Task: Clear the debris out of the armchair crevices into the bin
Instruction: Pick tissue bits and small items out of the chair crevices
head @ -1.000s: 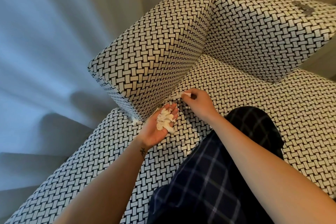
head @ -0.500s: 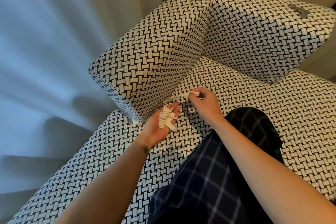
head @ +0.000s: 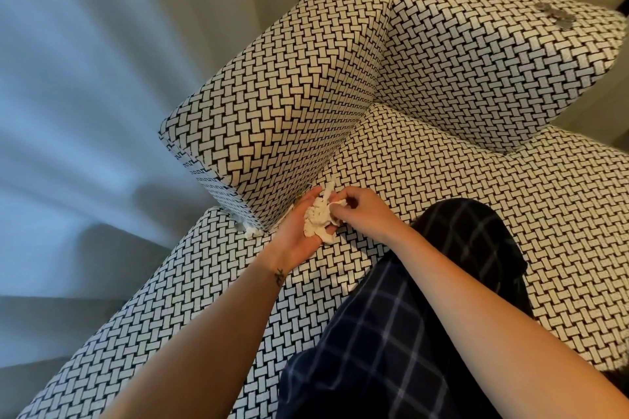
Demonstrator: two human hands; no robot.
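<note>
The armchair [head: 442,180] has a black-and-white woven cover. My left hand [head: 299,231] lies palm up beside the base of the left armrest [head: 272,119], cupping a heap of white paper scraps [head: 318,219]. My right hand [head: 364,214] pinches a long white paper strip [head: 335,204] and holds it onto that heap. Another white scrap [head: 250,231] sticks out of the crevice at the armrest's front corner. No bin is in view.
My knee in dark checked trousers [head: 425,299] rests on the seat cushion. A few coins [head: 558,15] lie on top of the backrest. Pale curtains [head: 102,78] hang to the left of the chair.
My right hand has pulled the white strip out of the crevice beside the armrest and brought it left onto the scraps in my left palm.
</note>
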